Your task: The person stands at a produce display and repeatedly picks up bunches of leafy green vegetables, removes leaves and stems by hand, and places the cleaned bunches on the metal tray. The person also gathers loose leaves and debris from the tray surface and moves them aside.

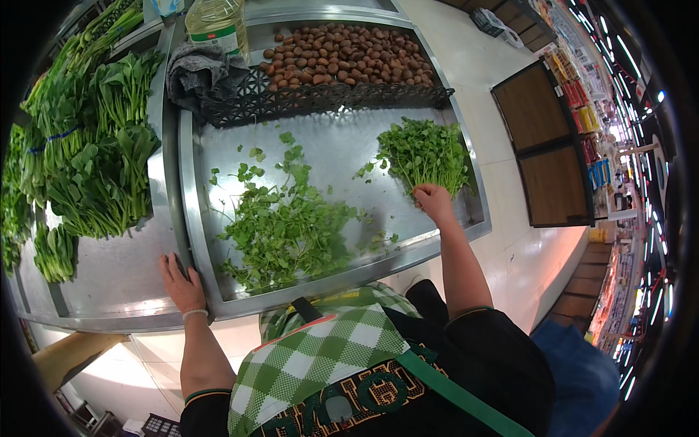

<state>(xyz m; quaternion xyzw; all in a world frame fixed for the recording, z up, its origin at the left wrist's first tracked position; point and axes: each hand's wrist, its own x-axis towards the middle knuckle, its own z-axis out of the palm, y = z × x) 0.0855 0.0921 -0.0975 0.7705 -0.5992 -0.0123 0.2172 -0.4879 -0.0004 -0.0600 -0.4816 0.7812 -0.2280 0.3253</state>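
Note:
A metal display tray lies before me. On its right side is a dense bunch of cilantro, stems toward me, and my right hand is at the lower stem ends with its fingers curled; whether it grips any stems cannot be told. A looser heap of cilantro spreads over the tray's near left, with loose sprigs and leaf bits around it. My left hand rests with fingers spread on the metal edge left of the tray, holding nothing.
Behind a black plastic lattice divider lie many chestnuts. A grey cloth and an oil bottle stand at the back left. Leafy green bunches cover the left counter. Shelving stands across the aisle; blue fabric shows at lower right.

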